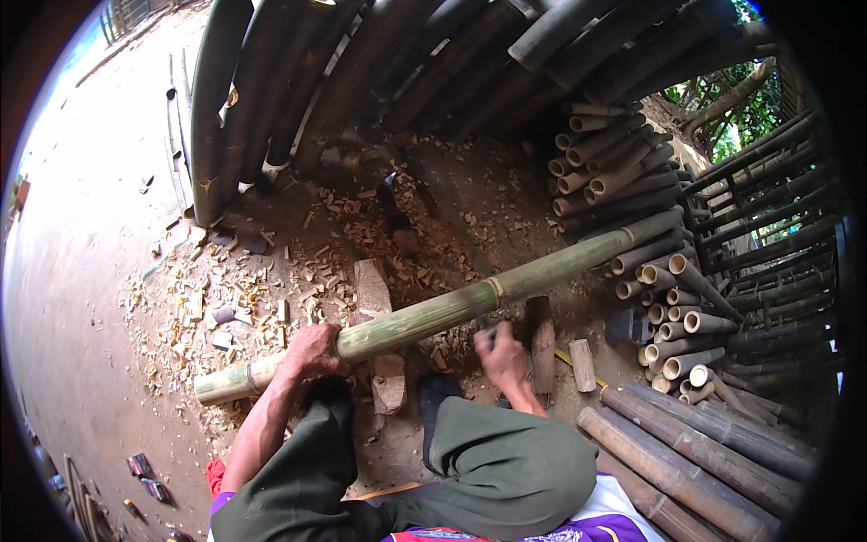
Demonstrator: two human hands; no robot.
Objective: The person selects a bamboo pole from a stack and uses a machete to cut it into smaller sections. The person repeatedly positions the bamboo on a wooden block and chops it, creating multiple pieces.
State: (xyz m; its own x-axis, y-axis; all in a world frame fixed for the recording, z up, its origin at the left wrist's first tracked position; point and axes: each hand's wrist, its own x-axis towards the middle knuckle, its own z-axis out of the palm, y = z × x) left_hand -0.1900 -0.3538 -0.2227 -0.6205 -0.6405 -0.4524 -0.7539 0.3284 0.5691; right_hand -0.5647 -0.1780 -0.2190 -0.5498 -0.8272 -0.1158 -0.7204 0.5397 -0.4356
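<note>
A long green bamboo pole point(415, 318) slants across in front of me, its near end low at left and its far end up at right. My left hand point(314, 350) is closed round its left part, just right of a node. My right hand point(506, 359) is a fist just below the pole's middle, right of my left hand. It grips the dark handle of what looks like a knife point(488, 327); its blade is blurred and partly lost against the pole. Beneath the pole lies a wooden block point(388, 384), between my feet.
Pale chips point(239, 294) litter the dirt floor. Cut bamboo tubes point(677, 330) are stacked at right, with thick dark poles point(695, 452) nearer me. More poles point(298, 81) lean at the back. Short wood pieces point(582, 366) stand right of my fist.
</note>
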